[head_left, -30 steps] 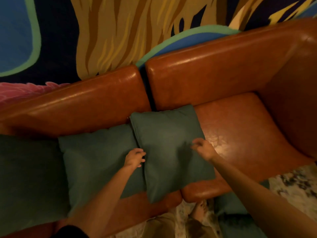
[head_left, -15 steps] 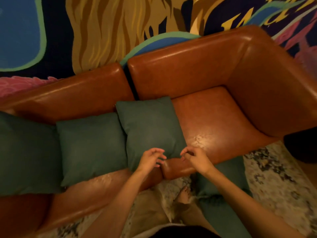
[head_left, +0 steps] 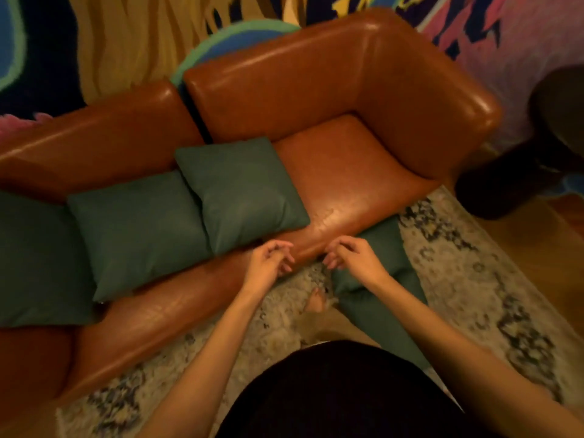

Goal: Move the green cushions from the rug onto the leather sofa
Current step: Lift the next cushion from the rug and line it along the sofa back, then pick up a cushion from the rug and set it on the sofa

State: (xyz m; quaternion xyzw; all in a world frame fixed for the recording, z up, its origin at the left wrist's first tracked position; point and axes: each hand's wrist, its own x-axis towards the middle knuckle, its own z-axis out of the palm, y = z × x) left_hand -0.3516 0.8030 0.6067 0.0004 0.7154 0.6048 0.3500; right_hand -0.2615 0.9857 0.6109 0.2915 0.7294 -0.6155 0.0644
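Three green cushions lie in a row on the brown leather sofa [head_left: 354, 172]: one at the left edge [head_left: 34, 260], one in the middle [head_left: 139, 229] and one to the right [head_left: 243, 191] overlapping it. Another green cushion [head_left: 382, 298] lies on the rug [head_left: 467, 279] against the sofa's front, below the bare right seat. My left hand [head_left: 271, 260] hovers at the sofa's front edge with fingers loosely curled and holds nothing. My right hand [head_left: 354, 257] hangs just above the top of the rug cushion, fingers curled downward and apart, with nothing in them.
A dark round side table [head_left: 537, 147] stands right of the sofa's arm. A bare foot [head_left: 316, 301] rests on the patterned rug beside the floor cushion. A colourful mural covers the wall behind the sofa. Wooden floor [head_left: 543, 248] shows at the right.
Both hands let go of the rightmost sofa cushion and drew back from it to the sofa's front edge. The view has swung right and down, showing more rug and the floor cushion.
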